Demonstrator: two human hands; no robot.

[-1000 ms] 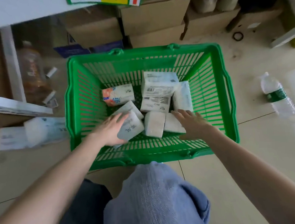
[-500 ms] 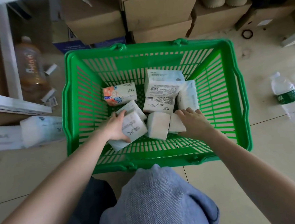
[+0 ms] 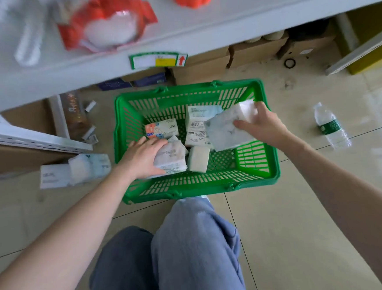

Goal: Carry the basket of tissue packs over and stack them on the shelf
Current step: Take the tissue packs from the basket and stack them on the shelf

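Observation:
A green plastic basket [image 3: 257,160] stands on the tiled floor in front of my knees, under the edge of a white shelf [image 3: 254,7]. Several white tissue packs lie inside it. My left hand [image 3: 138,159] grips one pack [image 3: 172,157] at the basket's left side, low inside. My right hand [image 3: 263,123] holds another pack [image 3: 225,128] lifted above the basket's right half. A pack with a red corner [image 3: 161,129] and a barcoded pack [image 3: 198,119] lie at the back, and a small pack [image 3: 199,159] stands on end in the middle.
Two tissue packs [image 3: 75,170] lie on the floor left of the basket. A water bottle [image 3: 331,127] lies on the floor to the right. Cardboard boxes [image 3: 202,68] sit under the shelf. Red-and-clear packaged goods [image 3: 107,23] rest on the shelf top. A white shelf bracket [image 3: 32,139] juts in at left.
My right hand has lifted a tissue pack up and out of the pile. My left hand has closed round its pack. The view has tilted up, bringing the shelf top into sight.

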